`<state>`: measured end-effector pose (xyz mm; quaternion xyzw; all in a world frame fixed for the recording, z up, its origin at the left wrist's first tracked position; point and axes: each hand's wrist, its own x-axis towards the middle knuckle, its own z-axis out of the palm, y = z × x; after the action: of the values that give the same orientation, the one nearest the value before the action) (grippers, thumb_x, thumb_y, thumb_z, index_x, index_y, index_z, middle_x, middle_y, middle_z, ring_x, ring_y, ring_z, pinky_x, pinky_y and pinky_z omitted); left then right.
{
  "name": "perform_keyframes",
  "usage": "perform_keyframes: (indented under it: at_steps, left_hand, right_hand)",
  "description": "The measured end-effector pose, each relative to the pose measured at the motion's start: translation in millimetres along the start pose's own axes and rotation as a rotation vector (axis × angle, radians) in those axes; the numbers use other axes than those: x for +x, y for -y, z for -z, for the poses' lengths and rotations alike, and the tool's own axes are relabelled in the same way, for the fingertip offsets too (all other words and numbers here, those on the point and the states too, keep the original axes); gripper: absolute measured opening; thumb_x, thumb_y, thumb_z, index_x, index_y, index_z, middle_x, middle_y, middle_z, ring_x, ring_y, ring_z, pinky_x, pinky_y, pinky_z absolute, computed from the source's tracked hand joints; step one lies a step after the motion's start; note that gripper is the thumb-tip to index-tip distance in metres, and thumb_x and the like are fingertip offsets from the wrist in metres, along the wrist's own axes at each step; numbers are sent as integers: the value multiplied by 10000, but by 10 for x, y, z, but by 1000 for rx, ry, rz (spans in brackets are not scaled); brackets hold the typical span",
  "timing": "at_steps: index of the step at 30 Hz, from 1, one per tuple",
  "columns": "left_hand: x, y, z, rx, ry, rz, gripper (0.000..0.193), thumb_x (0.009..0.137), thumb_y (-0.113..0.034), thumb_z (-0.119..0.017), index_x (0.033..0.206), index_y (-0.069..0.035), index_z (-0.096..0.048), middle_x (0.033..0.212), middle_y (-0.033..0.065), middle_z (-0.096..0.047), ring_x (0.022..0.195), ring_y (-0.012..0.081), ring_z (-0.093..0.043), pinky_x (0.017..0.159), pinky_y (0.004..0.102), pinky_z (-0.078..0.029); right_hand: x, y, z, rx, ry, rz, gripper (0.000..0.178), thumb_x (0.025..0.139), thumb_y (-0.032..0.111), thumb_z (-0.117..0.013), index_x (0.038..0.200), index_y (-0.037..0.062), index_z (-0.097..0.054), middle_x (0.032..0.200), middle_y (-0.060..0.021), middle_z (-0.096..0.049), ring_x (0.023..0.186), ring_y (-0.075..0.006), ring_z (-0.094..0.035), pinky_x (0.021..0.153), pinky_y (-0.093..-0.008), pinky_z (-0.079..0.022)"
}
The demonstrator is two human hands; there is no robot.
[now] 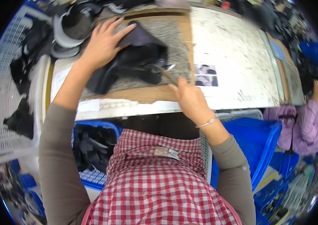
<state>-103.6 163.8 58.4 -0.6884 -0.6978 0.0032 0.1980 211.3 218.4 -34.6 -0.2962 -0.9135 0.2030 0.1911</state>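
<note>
My left hand point(103, 43) lies with its fingers spread on the upper left part of a black, leather-like piece point(138, 50), perhaps a shoe upper. The piece rests bunched on a grey speckled pad point(174, 35) set on brown board. In my right hand point(192, 98), closed, is a slim tool with a brownish handle point(169, 77). It points up and left, and its far end meets the right edge of the black piece. Blur there hides what kind of tool it is. A small shiny spot shows beside that end.
Grey-white curved pieces point(63, 33) and black scraps sit left of the pad, beside a white basket point(1, 112). A picture sheet point(206, 75) lies on the white tabletop point(237, 56). Blue bins point(241, 142) stand below the table. Another person point(309, 129) works at far right.
</note>
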Motion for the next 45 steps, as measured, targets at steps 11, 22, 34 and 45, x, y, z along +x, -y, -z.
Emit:
perform_keyframes:
  at_steps: [11,22,34,45]
  left_hand:
    - [-818,-561,334,-201,199,-15,1112,727,-166,-865,1653,-191,-251,1140,143,-598,1063,362,-610,895,483,-493]
    - [-1112,-504,-56,-776,118,398,806,997,-349,-669,1644,-255,-197,1202,292,-687,1056,521,-656,891,529,-528]
    - [-702,412,492,-520,-537,567,945,769,-6,-624,1621,-87,-223,1196,279,-692,1022,500,-664,903,547,-524]
    - [-365,1579,-320,-181,-1012,547,941,729,-348,-896,1441,67,-444,1422,280,-450,1369,426,-403,1149,496,-363]
  right_hand:
    - [17,34,-54,-130,-49,16,318,1023,290,-631,1020,-23,-577,651,-237,-656,610,-443,-674,535,-515,-539]
    - [130,428,360,110,-144,62,401,1066,363,-561,996,-31,-566,740,-290,-654,710,-499,-646,618,-545,-504]
    - [-193,177,337,512,377,-395,287,1066,301,-589,1025,17,-599,675,-103,-597,574,-220,-577,550,-355,-453]
    - [-206,-202,490,436,-16,-359,182,1017,179,-669,1020,2,-627,762,-69,-587,682,-124,-540,625,-296,-451]
